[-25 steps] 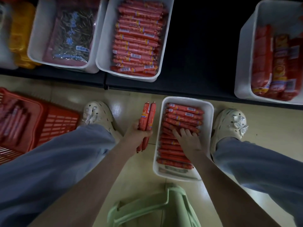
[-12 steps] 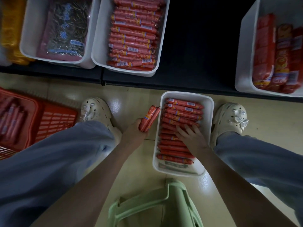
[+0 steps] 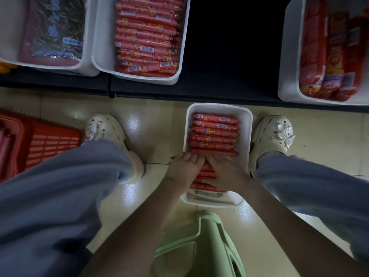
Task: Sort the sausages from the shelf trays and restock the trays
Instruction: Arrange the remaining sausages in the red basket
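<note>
Two hands are laid on sausages [image 3: 214, 136] in the floor tray [image 3: 247, 124], likely to level them. The right hand [image 3: 223, 169] is flat; whether the left hand [image 3: 185, 166] grips is unclear.

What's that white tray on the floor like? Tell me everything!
The white tray is a shallow rectangle with rounded corners, plastic by its look. It lies flat on the tiled floor between the person's shoes, long side pointing at the shelf. Red sausages lie crosswise in it; a green label shows at the near end. The left hand and right hand rest on its near half.
</note>
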A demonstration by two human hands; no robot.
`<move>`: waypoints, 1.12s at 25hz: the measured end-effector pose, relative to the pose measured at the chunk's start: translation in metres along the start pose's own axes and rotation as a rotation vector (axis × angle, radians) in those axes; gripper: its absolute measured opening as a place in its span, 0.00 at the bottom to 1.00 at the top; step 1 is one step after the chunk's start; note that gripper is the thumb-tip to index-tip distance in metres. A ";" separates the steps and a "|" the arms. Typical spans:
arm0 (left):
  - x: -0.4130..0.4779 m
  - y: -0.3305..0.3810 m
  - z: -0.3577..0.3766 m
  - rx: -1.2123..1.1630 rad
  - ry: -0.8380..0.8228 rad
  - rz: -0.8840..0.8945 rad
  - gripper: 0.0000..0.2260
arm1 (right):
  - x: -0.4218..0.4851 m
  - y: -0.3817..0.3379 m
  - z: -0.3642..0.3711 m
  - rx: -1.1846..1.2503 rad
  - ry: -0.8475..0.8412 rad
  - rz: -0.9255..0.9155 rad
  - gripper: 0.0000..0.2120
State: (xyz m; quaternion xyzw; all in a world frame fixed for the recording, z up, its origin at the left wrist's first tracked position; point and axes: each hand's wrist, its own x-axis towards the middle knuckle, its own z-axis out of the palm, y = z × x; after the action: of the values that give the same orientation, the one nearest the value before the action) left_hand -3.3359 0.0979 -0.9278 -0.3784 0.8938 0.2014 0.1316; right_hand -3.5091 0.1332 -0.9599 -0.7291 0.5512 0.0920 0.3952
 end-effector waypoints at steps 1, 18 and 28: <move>0.003 0.008 0.002 0.016 -0.029 0.054 0.09 | 0.002 0.000 0.007 -0.010 0.003 0.030 0.31; -0.005 -0.010 0.037 -0.065 -0.130 -0.105 0.24 | 0.033 0.011 0.046 -0.344 0.204 0.170 0.25; -0.012 -0.010 0.010 -0.191 -0.111 -0.378 0.27 | 0.020 -0.010 0.008 -0.085 0.191 0.377 0.38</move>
State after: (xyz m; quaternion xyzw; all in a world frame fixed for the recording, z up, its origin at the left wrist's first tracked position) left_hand -3.3198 0.1041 -0.9346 -0.5386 0.7751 0.2774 0.1795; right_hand -3.4909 0.1243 -0.9720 -0.6345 0.7082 0.1179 0.2862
